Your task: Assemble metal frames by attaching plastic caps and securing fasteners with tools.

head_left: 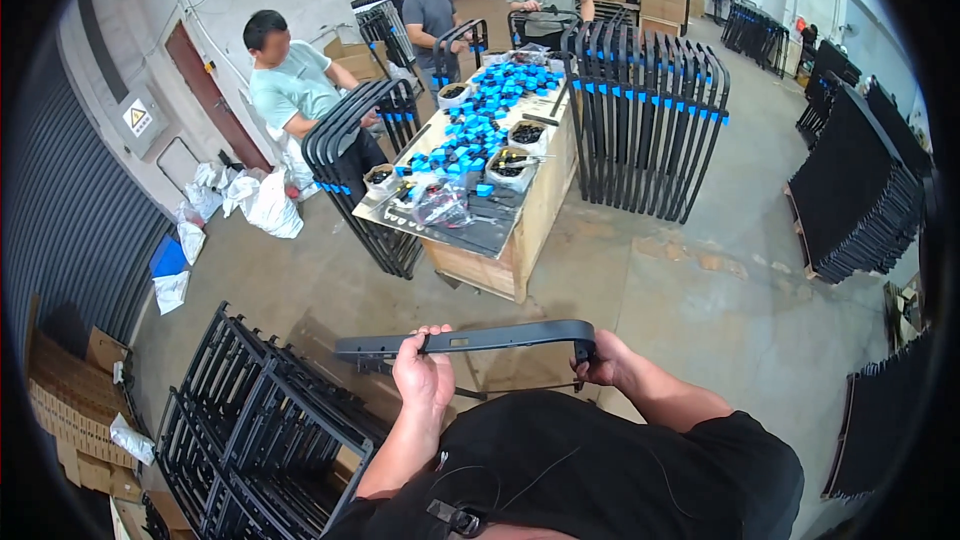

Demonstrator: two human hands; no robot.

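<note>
My left hand [424, 376] has a closed grip around the middle of a long black plastic bar [470, 341], flat and slotted, bent down at its right end; my right hand [603, 362] has a closed grip on that bent end; bar is level at chest height, above stacked black frames [255, 430] on the concrete floor [690, 290]; wooden worktop [520, 230] ahead carries small blue clips [480, 125].

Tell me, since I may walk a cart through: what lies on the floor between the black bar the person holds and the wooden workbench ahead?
In the head view, only bare concrete floor lies between the black bar and the wooden workbench.
</note>
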